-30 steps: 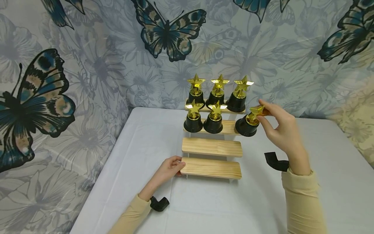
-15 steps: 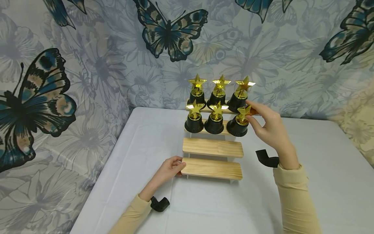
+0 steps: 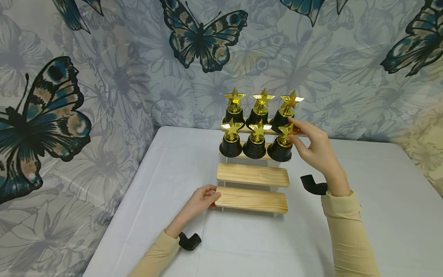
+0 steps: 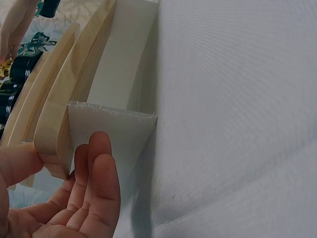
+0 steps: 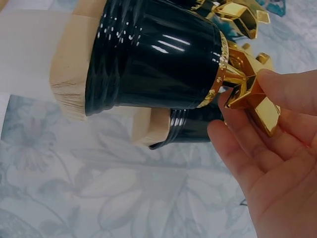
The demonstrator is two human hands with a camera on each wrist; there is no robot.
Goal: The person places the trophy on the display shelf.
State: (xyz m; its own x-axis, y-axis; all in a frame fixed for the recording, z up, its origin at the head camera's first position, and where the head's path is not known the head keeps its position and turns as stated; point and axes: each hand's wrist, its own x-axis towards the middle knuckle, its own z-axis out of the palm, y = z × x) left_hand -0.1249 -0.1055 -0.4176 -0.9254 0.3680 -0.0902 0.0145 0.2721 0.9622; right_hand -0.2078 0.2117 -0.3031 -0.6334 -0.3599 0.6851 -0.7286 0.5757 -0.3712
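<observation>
A star trophy (image 3: 281,149) with a black base stands at the right end of the second shelf from the back. My right hand (image 3: 316,148) pinches its gold star between thumb and fingers; in the right wrist view the black base (image 5: 153,59) sits against the wooden shelf (image 5: 74,74). At the front left corner of the tiered stand, my left hand (image 3: 199,201) grips the end of the lowest wooden shelf (image 3: 252,200). The left wrist view has the thumb on top of that shelf's end (image 4: 54,131) and the fingers below, near a clear support panel (image 4: 111,124).
Two more star trophies (image 3: 254,148) share the second shelf, and three others (image 3: 257,113) line the back shelf. A bare wooden shelf (image 3: 252,174) lies between. The white-covered table (image 3: 166,161) meets a butterfly-patterned backdrop (image 3: 121,77) behind the stand.
My right hand has moved left with the trophy, from past the shelf's right end onto the shelf beside the other two. The trophy's tilt has lessened. My left hand keeps its place.
</observation>
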